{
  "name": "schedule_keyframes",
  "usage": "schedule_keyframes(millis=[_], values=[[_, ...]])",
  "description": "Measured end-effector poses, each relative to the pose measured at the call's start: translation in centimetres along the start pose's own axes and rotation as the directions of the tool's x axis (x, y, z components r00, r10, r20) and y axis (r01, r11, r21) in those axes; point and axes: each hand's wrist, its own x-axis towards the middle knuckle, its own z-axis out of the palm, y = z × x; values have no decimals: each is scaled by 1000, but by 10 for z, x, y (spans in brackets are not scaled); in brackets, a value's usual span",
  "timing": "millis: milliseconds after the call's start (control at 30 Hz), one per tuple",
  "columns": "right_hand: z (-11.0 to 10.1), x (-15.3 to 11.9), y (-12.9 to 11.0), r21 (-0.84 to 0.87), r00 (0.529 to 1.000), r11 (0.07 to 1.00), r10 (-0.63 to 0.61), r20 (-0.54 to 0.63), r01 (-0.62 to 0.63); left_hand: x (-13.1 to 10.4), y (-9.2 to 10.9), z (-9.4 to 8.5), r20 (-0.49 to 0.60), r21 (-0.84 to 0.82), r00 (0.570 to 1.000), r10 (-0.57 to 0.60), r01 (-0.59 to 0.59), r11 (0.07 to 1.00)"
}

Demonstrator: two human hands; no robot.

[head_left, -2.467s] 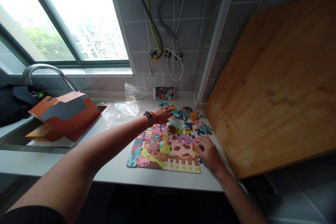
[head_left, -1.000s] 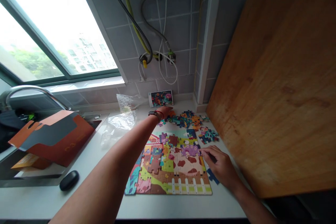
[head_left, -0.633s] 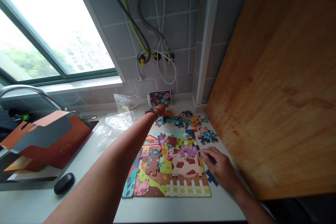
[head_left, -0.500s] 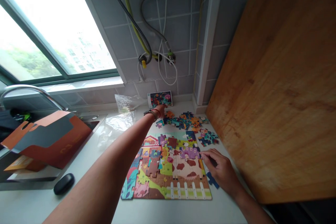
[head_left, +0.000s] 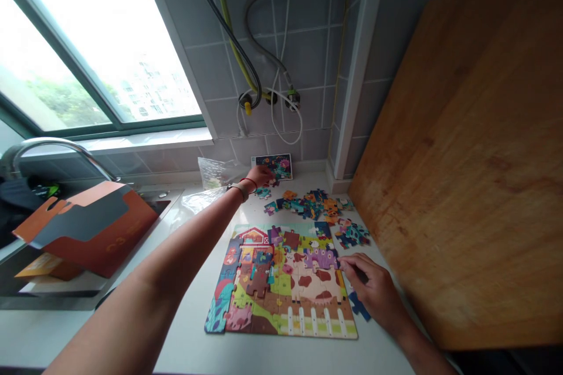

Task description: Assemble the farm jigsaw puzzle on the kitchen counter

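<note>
My left hand (head_left: pixel 259 176) reaches far across the counter, just before the picture card (head_left: pixel 281 165). Its fingers are closed on a small puzzle piece (head_left: pixel 273 182), partly hidden by the hand. Teal puzzle pieces (head_left: pixel 263 193) lie right under it. My right hand (head_left: pixel 368 281) rests at the right edge of the farm jigsaw puzzle (head_left: pixel 308 293), thumb and forefinger pinched; what they hold, if anything, is hidden. A purple piece (head_left: pixel 321 258) lies on the puzzle beside those fingertips. A dark blue piece (head_left: pixel 359 306) sits partly under the right hand.
Behind the puzzle is a heap of loose pieces (head_left: pixel 312 205), with a smaller pile (head_left: pixel 352 233) to the right. Clear plastic bags (head_left: pixel 215 173) lie left of the card. An orange box (head_left: pixel 101 228) stands over the sink at left. A large wooden board (head_left: pixel 475 158) leans on the right.
My left hand has moved left and slightly back, away from the heap, uncovering an orange piece. Teal pieces now show below it. My right hand stays at the puzzle's edge. The view has shifted slightly.
</note>
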Motion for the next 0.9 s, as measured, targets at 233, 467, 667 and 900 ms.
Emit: schedule_keyframes(millis=[233, 467, 667, 900], values=[[-1, 0, -5, -6, 996, 997, -72, -57, 72, -107, -9, 34, 109, -334, 994, 6, 31, 942], [1, -4, -14, -70, 977, 985, -165, -132, 157, -203, -40, 76, 232, -477, 968, -98, 201, 856], [9, -17, -26, -151, 942, 937, -328, -75, 314, -217, -37, 101, 444, -436, 881, -163, 372, 819], [-2, -8, -27, -185, 916, 905, -398, -56, 382, -195, -44, 105, 560, -190, 827, -45, 182, 965]])
